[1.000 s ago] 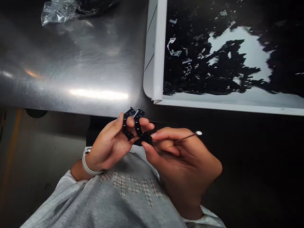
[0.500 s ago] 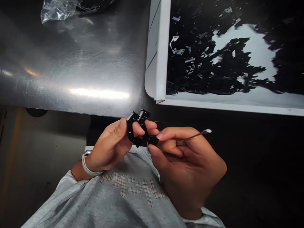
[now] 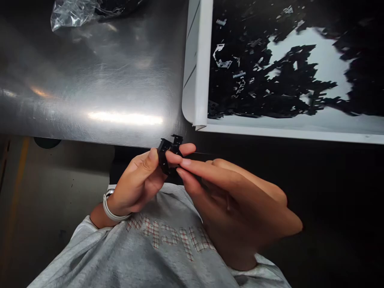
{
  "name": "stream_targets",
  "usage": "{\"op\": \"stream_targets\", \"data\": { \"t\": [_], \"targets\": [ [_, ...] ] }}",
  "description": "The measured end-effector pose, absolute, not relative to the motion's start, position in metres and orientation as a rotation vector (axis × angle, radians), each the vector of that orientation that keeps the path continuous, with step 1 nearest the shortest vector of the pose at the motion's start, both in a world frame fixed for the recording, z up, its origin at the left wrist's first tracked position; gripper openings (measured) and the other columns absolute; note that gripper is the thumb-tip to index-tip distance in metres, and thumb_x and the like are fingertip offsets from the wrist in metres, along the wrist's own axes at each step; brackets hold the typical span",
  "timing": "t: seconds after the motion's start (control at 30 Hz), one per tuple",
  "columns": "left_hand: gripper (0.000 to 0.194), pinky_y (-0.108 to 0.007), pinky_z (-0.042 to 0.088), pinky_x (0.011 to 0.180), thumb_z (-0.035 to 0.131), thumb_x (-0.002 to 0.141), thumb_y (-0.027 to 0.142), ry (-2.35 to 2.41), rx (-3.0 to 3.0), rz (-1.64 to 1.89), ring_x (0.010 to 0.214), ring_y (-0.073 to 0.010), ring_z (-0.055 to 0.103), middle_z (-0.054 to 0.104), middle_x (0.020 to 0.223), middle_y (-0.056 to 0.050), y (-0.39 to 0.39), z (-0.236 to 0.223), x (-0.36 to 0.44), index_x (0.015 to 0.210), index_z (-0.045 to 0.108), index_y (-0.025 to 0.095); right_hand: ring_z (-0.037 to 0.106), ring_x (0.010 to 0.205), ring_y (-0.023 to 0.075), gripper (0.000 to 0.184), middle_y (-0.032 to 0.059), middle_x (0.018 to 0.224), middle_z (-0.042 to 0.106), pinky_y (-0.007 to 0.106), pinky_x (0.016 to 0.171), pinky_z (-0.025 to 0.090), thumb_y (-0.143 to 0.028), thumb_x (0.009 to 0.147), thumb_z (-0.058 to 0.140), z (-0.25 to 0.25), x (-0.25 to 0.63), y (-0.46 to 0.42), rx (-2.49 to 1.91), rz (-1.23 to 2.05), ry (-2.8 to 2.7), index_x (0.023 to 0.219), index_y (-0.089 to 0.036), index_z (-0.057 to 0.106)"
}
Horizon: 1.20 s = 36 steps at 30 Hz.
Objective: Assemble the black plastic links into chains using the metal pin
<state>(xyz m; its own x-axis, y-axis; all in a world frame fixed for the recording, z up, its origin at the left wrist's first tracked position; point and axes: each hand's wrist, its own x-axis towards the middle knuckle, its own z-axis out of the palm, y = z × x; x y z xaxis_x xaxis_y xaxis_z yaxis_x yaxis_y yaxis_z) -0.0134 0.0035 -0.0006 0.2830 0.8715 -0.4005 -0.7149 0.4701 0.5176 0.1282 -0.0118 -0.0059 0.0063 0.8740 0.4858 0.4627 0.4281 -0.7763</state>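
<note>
A small black, angular plastic part [image 3: 163, 157] with pale specks and raised ends is held up just off the table's near edge. My left hand [image 3: 136, 180] grips it from the left, thumb on its near side and fingers curled behind and through it. My right hand [image 3: 237, 200] is closed from the right, its thumb and index fingertips pinching the part's lower right side. That spot is partly hidden by the fingers. A short bit of a thin stick [image 3: 228, 203] shows in the right palm; the rest is covered.
A shiny metal table [image 3: 90, 84] spans the upper left, with a clear plastic bag [image 3: 72, 14] at its back. To the right stands a white tray [image 3: 285, 134] holding many loose black parts [image 3: 255, 88] and a few silvery ones.
My right hand has turned and shifted its fingertips left along the black part. The thin stick with a pale tip, which stuck out behind the fingers, is now mostly hidden. The part has tilted slightly.
</note>
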Motion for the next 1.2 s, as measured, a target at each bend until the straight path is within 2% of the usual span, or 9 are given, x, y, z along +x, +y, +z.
{"op": "stream_targets", "data": {
  "t": [0.13, 0.37, 0.43, 0.6, 0.8, 0.9, 0.97, 1.07, 1.2],
  "targets": [
    [0.020, -0.014, 0.059, 0.076, 0.092, 0.075, 0.043, 0.702, 0.222, 1.044, 0.081, -0.0080, 0.077, 0.085, 0.095, 0.010, 0.005, -0.001, -0.014, 0.073, 0.082, 0.025, 0.041, 0.048, 0.0059, 0.026, -0.0085, 0.060, 0.047, 0.025, 0.048, 0.035, -0.001, 0.084, 0.077, -0.007, 0.132, -0.014, -1.207, 0.477, -1.687, 0.092, -0.026, 0.074],
    [0.018, -0.011, 0.057, 0.082, 0.086, 0.082, 0.043, 0.685, 0.273, 1.043, 0.087, -0.0064, 0.077, 0.085, 0.097, 0.008, 0.005, 0.000, -0.016, 0.080, 0.084, 0.025, 0.061, 0.053, 0.0103, 0.022, -0.0075, 0.063, 0.061, 0.024, 0.059, 0.051, -0.008, 0.090, 0.076, -0.001, 0.134, -0.010, -1.232, 0.406, -1.765, 0.103, -0.025, 0.073],
    [0.017, -0.014, 0.058, 0.086, 0.083, 0.085, 0.043, 0.678, 0.314, 1.049, 0.093, -0.0087, 0.078, 0.085, 0.100, 0.007, 0.005, -0.001, -0.016, 0.083, 0.085, 0.027, 0.057, 0.049, 0.0099, 0.021, -0.0079, 0.059, 0.057, 0.023, 0.056, 0.049, -0.008, 0.093, 0.073, 0.000, 0.135, -0.008, -1.231, 0.365, -1.851, 0.104, -0.026, 0.074],
    [0.023, -0.027, 0.060, 0.097, 0.075, 0.091, 0.050, 0.663, 0.374, 1.011, 0.105, -0.0169, 0.077, 0.084, 0.108, 0.003, 0.003, -0.007, -0.019, 0.086, 0.086, 0.030, 0.040, 0.044, 0.0079, 0.020, -0.0082, 0.053, 0.044, 0.024, 0.046, 0.039, -0.007, 0.093, 0.068, -0.002, 0.134, -0.008, -1.144, 0.441, -1.816, 0.088, -0.026, 0.070],
    [0.038, -0.046, 0.058, 0.107, 0.081, 0.080, 0.064, 0.799, 0.396, 0.967, 0.111, -0.0278, 0.076, 0.083, 0.111, -0.002, 0.004, -0.012, -0.017, 0.081, 0.081, 0.026, 0.059, 0.051, 0.0089, 0.020, -0.0086, 0.060, 0.060, 0.024, 0.053, 0.050, -0.013, 0.087, 0.081, -0.001, 0.130, -0.009, -1.270, 0.636, -1.638, 0.090, -0.028, 0.069],
    [0.039, -0.046, 0.059, 0.106, 0.084, 0.076, 0.063, 0.840, 0.391, 0.985, 0.119, -0.0297, 0.073, 0.084, 0.102, -0.002, 0.007, -0.011, -0.014, 0.075, 0.077, 0.025, 0.063, 0.054, 0.0081, 0.023, -0.0063, 0.073, 0.072, 0.021, 0.046, 0.048, -0.019, 0.084, 0.087, -0.004, 0.131, -0.007, -1.287, 0.678, -1.548, 0.099, -0.027, 0.072],
    [0.035, -0.044, 0.059, 0.105, 0.086, 0.076, 0.060, 0.845, 0.369, 1.020, 0.117, -0.0270, 0.074, 0.083, 0.098, 0.002, 0.008, -0.010, -0.012, 0.072, 0.077, 0.026, 0.067, 0.058, 0.0090, 0.023, -0.0039, 0.086, 0.079, 0.020, 0.046, 0.050, -0.017, 0.085, 0.086, -0.008, 0.130, -0.006, -1.249, 0.714, -1.520, 0.101, -0.027, 0.073],
    [0.025, -0.040, 0.059, 0.106, 0.086, 0.078, 0.056, 0.817, 0.350, 1.058, 0.114, -0.0232, 0.075, 0.083, 0.098, 0.006, 0.007, -0.008, -0.010, 0.077, 0.081, 0.031, 0.073, 0.067, 0.0108, 0.017, -0.0022, 0.094, 0.082, 0.019, 0.054, 0.057, -0.013, 0.092, 0.076, -0.011, 0.126, -0.004, -1.218, 0.758, -1.523, 0.103, -0.026, 0.073],
    [0.026, -0.041, 0.058, 0.106, 0.084, 0.080, 0.057, 0.843, 0.414, 1.091, 0.118, -0.0256, 0.073, 0.083, 0.098, 0.003, 0.006, -0.008, -0.009, 0.081, 0.083, 0.031, 0.070, 0.063, 0.0095, 0.011, -0.0012, 0.096, 0.082, 0.016, 0.052, 0.056, -0.016, 0.095, 0.073, -0.013, 0.124, -0.001, -1.215, 0.852, -1.477, 0.102, -0.024, 0.074]
  ]
}}
